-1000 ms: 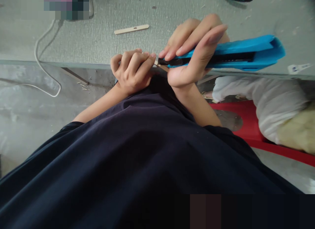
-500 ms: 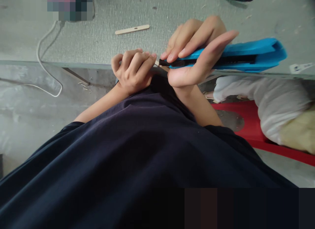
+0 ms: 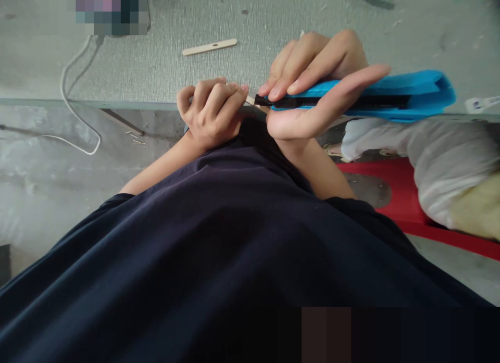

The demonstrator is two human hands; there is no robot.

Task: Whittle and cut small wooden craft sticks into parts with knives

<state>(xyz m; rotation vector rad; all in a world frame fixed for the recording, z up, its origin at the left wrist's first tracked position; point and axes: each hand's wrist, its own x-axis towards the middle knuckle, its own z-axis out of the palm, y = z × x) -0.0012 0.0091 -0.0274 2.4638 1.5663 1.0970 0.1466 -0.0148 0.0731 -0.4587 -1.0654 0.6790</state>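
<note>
Blue cutter [image 3: 416, 95], held in right grip [image 3: 330, 108], is swung tail-first toward six o'clock. Wooden strip [image 3: 261, 108], apparently pinched in left grip [image 3: 213, 110], is presumably being pared.

Right fingers [image 3: 318, 66] grip an elongated blue-and-black tool [image 3: 390, 97]; left fingers [image 3: 221, 100] pinch a narrow tan strip [image 3: 261, 108]; beyond them lies a flat wooden stick [image 3: 207, 48].

- The head view looks forward and steeply down from above the wearer's dark shirt [image 3: 203, 248], which fills the near, lower middle.
- It faces the worktop [image 3: 167, 82], whose front edge crosses the upper part.
- The left grip [image 3: 213, 110] and right grip [image 3: 330, 61] sit close to the lens, above centre.
</note>
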